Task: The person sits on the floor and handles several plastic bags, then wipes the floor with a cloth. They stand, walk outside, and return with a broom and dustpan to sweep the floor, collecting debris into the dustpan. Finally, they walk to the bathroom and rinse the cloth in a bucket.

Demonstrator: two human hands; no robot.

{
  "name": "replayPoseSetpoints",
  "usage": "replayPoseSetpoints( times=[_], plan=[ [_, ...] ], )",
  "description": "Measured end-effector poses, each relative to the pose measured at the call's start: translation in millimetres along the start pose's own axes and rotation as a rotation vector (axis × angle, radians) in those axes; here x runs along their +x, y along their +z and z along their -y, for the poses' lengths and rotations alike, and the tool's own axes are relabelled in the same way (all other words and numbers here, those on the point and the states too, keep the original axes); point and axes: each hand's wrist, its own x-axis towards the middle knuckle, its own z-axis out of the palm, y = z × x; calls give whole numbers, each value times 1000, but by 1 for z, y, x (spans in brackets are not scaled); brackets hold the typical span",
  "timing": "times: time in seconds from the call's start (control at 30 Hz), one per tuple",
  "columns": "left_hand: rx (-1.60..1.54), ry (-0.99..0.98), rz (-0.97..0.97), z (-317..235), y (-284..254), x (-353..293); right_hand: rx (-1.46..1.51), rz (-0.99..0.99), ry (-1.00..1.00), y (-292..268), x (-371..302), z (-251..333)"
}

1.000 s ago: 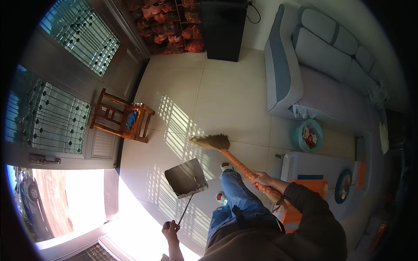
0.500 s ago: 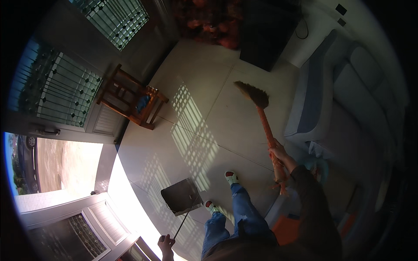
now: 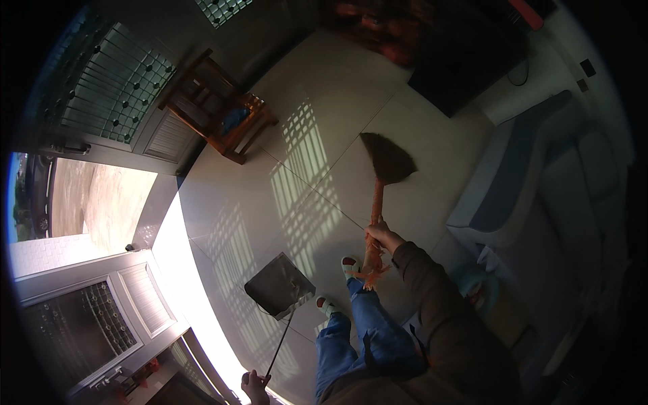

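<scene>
A broom (image 3: 386,162) with a wide dark fan of bristles and an orange-wrapped handle points away from me over the tiled floor. My right hand (image 3: 383,235) is closed round its handle, above the frayed orange end. Whether the bristles touch the tiles I cannot tell. At lower left my left hand (image 3: 254,386) grips the thin dark handle of a dustpan (image 3: 279,286). The grey pan is in front of my feet, a little to the left, its handle slanting back toward me. Specks show in the pan, too small to name.
A wooden chair (image 3: 225,115) with a blue cloth stands by the grey door (image 3: 158,138) at far left. A grey-blue sofa (image 3: 503,175) lines the right side, with a round teal object (image 3: 480,287) beside it. A black cabinet (image 3: 466,57) stands at the back. Left is an open doorway.
My right hand has brought the broom leftward and nearer my legs, its handle now more upright in view. The left hand still holds the dustpan. The view has turned toward the right.
</scene>
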Motion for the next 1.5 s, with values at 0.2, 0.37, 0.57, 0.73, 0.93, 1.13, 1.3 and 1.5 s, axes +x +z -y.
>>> replayPoseSetpoints(
  times=[0.2,0.37,0.57,0.73,0.93,1.13,1.3,1.5],
  plan=[
    [-299,-87,-78,51,-3,-8,-388,115,42,72,-44,-61],
    [-440,-239,-108,67,-15,-26,-405,269,120,114,-112,-94],
    [-429,-213,-99,107,-43,-48,-216,466,129,144,-161,-159],
    [-476,-257,-155,138,-55,-60,-213,595,83,131,-219,-144],
    [-508,-306,-218,182,-59,-57,-266,491,44,52,-260,-140],
    [-421,-402,-288,161,-59,-81,-135,318,8,-32,-267,-97],
    [-488,-413,-404,159,-60,-106,-35,208,-32,-77,-205,-73],
    [-602,-466,-536,142,-51,-137,231,316,307,-54,-111,-74]
  ],
)
